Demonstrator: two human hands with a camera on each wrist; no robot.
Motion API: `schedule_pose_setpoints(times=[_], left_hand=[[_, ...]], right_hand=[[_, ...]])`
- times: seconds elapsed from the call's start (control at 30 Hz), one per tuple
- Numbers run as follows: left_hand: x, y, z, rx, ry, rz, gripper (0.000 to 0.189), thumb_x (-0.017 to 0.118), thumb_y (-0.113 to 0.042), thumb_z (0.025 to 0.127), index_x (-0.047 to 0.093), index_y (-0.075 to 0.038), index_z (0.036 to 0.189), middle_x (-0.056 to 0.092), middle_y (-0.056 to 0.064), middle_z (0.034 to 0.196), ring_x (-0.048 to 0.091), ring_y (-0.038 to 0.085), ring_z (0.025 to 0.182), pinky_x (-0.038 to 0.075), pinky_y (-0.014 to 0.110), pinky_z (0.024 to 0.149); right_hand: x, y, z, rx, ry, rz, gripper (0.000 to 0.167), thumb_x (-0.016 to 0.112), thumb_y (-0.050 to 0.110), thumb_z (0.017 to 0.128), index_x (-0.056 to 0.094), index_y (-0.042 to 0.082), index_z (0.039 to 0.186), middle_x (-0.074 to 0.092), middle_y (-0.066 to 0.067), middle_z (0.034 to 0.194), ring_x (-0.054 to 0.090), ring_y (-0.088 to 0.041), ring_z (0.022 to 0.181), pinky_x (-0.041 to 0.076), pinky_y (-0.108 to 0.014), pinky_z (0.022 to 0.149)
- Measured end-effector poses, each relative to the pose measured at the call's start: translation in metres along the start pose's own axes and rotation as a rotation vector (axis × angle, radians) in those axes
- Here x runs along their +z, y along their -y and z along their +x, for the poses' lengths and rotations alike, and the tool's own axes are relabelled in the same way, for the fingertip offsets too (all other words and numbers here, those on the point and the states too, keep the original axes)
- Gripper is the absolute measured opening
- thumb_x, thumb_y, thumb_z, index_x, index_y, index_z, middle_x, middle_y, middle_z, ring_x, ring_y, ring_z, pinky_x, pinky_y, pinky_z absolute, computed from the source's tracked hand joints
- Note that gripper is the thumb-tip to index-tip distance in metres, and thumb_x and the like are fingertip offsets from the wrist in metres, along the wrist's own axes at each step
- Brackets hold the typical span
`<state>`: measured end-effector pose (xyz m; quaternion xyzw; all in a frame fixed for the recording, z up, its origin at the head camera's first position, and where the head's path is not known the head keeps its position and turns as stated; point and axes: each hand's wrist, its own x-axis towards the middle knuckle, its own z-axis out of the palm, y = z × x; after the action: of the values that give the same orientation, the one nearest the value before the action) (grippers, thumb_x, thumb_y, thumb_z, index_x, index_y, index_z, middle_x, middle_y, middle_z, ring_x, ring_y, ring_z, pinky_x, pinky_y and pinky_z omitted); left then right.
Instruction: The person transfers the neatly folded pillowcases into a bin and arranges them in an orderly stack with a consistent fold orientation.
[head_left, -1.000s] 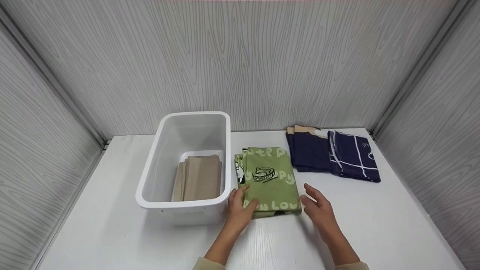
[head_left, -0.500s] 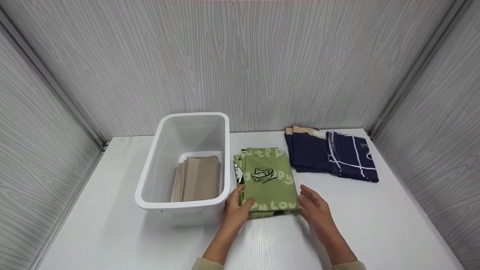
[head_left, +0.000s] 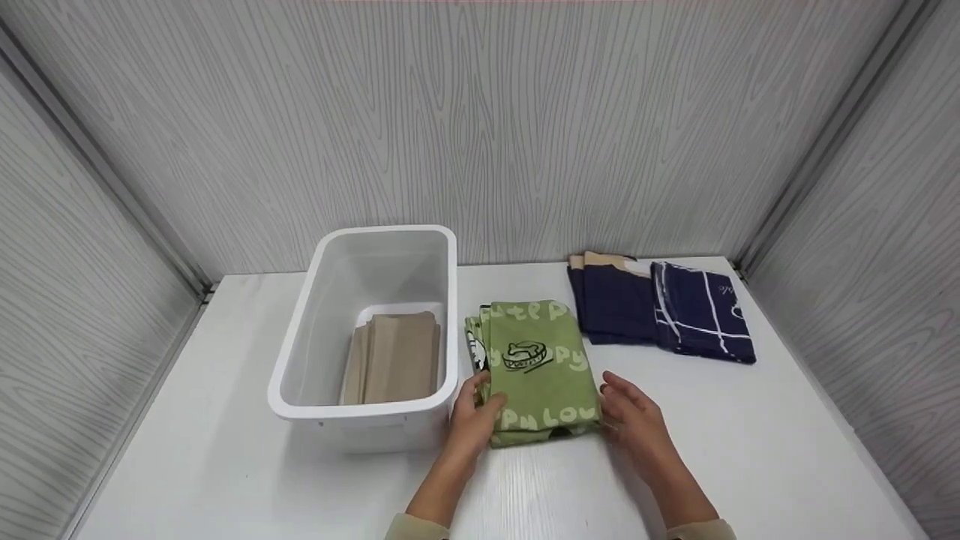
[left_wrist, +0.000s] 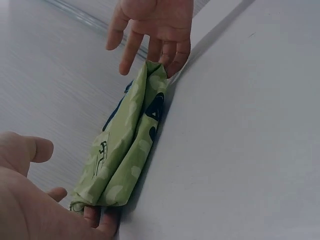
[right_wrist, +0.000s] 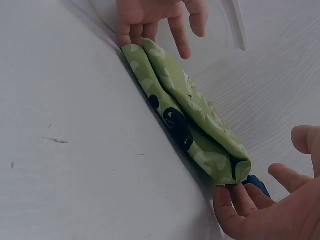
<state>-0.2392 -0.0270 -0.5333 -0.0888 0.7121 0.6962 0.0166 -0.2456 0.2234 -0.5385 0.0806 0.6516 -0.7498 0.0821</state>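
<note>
A folded green cloth (head_left: 536, 390) with pale lettering and a black drawing lies on the white table, to the right of the white bin. My left hand (head_left: 471, 426) is at its left near corner, thumb raised apart from the fingers. In the left wrist view, the lower fingertips of that left hand (left_wrist: 35, 210) reach under the cloth's end. Opposite, my right hand (head_left: 639, 426) touches the right edge near the front corner. The right wrist view shows this right hand (right_wrist: 275, 207) with lower fingertips against the cloth's underside, thumb and index finger spread away.
The white plastic bin (head_left: 360, 411) stands close beside my left hand, with folded beige cloths (head_left: 405, 352) inside. Toward the back right lie a folded navy and tan cloth (head_left: 616, 306) and a navy cloth with white lines (head_left: 705, 311). Grey wood-grain panels (head_left: 480, 135) enclose the table.
My right hand has closed in on the green cloth's right edge, and my left fingers sit closer at its left side. The cloth has shifted slightly toward me.
</note>
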Motion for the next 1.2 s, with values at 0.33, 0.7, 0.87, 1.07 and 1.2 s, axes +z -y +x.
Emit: schedule_pose_setpoints(times=[0.33,0.7,0.87,1.07,1.2], left_hand=[[-0.004,0.000,0.004,-0.029,0.037,-0.072,0.057,0.060,-0.019,0.094,0.043,0.000,0.145,0.038,0.023,0.153,0.031,0.044,0.143,0.030,0.052,0.116],[-0.007,0.001,0.007,-0.090,0.123,-0.153,0.059,0.055,-0.021,0.097,0.037,-0.001,0.150,0.035,0.026,0.153,0.045,0.038,0.133,0.043,0.046,0.106],[-0.009,0.004,0.010,-0.023,0.141,-0.064,0.058,0.054,-0.021,0.099,0.037,-0.003,0.152,0.028,0.023,0.160,0.025,0.041,0.146,0.022,0.052,0.119],[-0.008,0.008,0.016,0.014,0.139,-0.003,0.056,0.050,-0.026,0.103,0.036,-0.006,0.153,0.030,0.019,0.160,0.022,0.039,0.149,0.017,0.053,0.121],[-0.007,0.006,0.017,0.002,0.093,-0.006,0.055,0.046,-0.035,0.104,0.040,-0.008,0.151,0.036,0.019,0.157,0.028,0.040,0.146,0.022,0.053,0.119]], right_hand=[[-0.004,0.002,-0.001,0.037,-0.007,0.018,0.060,0.056,0.030,0.102,0.036,0.005,0.153,0.031,-0.022,0.158,0.055,-0.026,0.124,0.052,-0.036,0.094],[-0.012,0.004,-0.003,0.084,-0.005,-0.032,0.058,0.053,0.032,0.102,0.038,0.009,0.153,0.035,-0.021,0.157,0.058,-0.029,0.121,0.051,-0.038,0.095],[-0.012,0.004,-0.004,0.103,0.036,-0.026,0.057,0.050,0.031,0.104,0.034,0.010,0.154,0.034,-0.022,0.156,0.049,-0.041,0.132,0.049,-0.045,0.099],[-0.010,0.003,0.000,0.088,0.069,-0.063,0.061,0.052,0.035,0.103,0.034,0.008,0.154,0.038,-0.023,0.154,0.053,-0.033,0.128,0.049,-0.038,0.096],[-0.009,0.003,0.003,0.088,0.078,-0.075,0.061,0.052,0.035,0.103,0.033,0.008,0.155,0.038,-0.022,0.154,0.054,-0.029,0.125,0.049,-0.034,0.095]])
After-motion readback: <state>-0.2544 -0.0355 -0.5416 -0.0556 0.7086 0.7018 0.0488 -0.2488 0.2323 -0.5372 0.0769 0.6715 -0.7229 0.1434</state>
